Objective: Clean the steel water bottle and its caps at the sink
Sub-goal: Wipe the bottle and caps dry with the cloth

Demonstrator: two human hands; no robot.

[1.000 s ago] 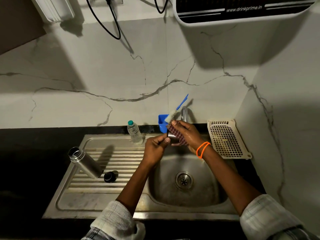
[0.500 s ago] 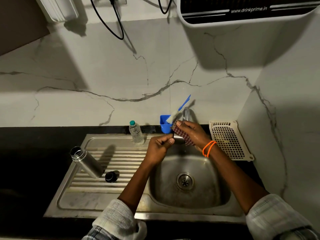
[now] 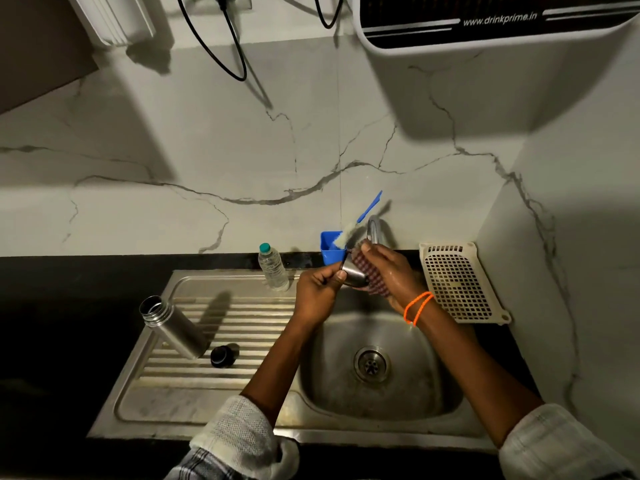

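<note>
Two forearms in rolled-up pale sleeves reach away from the viewer over a stainless steel sink point(image 3: 214, 415) set in a dark counter. Below the hands lies the round sink basin with its metal drain point(image 3: 371, 364).

To the left of the left hand, on the ribbed draining board, a brushed steel water bottle point(image 3: 172, 326) lies uncapped on its side, its open threaded mouth pointing away and to the left. Just beside its base, nearer the hands, rests a small round black cap point(image 3: 223, 355).

Above the far edge of the basin, the left hand point(image 3: 317, 292) curls its fingers and thumb around a rounded steel cap point(image 3: 353, 275). The right hand point(image 3: 389, 271), with orange bands at the wrist, grips a red checked scrubbing cloth point(image 3: 370, 276) and presses it against the cap's right side. The cloth and fingers hide much of the cap.

Directly behind the right hand rises a curved chrome tap point(image 3: 373, 230), partly blocked by the knuckles. Behind the left hand stands a clear plastic bottle with a green lid point(image 3: 273, 266). Between it and the tap, a blue plastic holder point(image 3: 329, 249) carries a blue-handled bottle brush point(image 3: 358, 221) leaning right. To the right of the right hand, a cream perforated plastic tray point(image 3: 459, 284) leans in the corner of the white marbled wall.
</note>
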